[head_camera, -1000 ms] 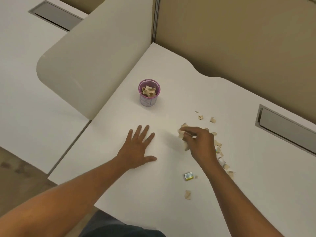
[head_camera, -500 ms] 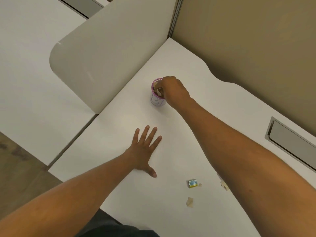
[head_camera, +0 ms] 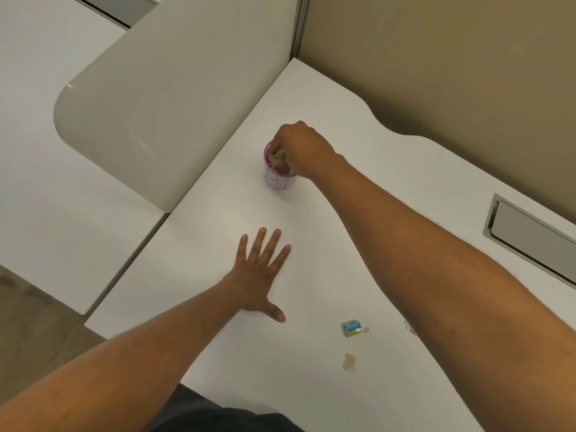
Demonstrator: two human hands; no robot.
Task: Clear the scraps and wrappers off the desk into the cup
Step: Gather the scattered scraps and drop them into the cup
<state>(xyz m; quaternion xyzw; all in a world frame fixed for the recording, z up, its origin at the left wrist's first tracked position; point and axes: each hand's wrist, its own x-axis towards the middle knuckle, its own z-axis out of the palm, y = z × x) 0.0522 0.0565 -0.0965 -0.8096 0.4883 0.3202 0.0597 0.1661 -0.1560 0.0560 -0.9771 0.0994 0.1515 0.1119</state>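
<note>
A small white cup (head_camera: 278, 183) with a purple rim stands on the white desk (head_camera: 358, 120), holding tan paper scraps (head_camera: 276, 159). My right hand (head_camera: 302, 148) is over its mouth, fingertips bunched down among the scraps. My left hand (head_camera: 258, 275) lies flat on the desk, fingers spread, in front of the cup. A blue and yellow wrapper (head_camera: 352, 328) lies at the front right with a tiny scrap (head_camera: 366, 329) beside it. A larger tan scrap (head_camera: 349, 362) lies nearer me. Another scrap (head_camera: 410, 327) peeks out beside my right forearm, which hides the desk behind it.
A rounded grey divider panel (head_camera: 174, 104) rises along the desk's left side. A tan partition wall (head_camera: 452, 57) closes the back. A grey cable hatch (head_camera: 530, 241) is set in the desk at the right. A second white desk (head_camera: 46, 182) is beyond the divider.
My right hand carried a pinch of scraps from the pile at the right to the cup and now has its fingertips down in the cup's mouth. My left hand stayed flat.
</note>
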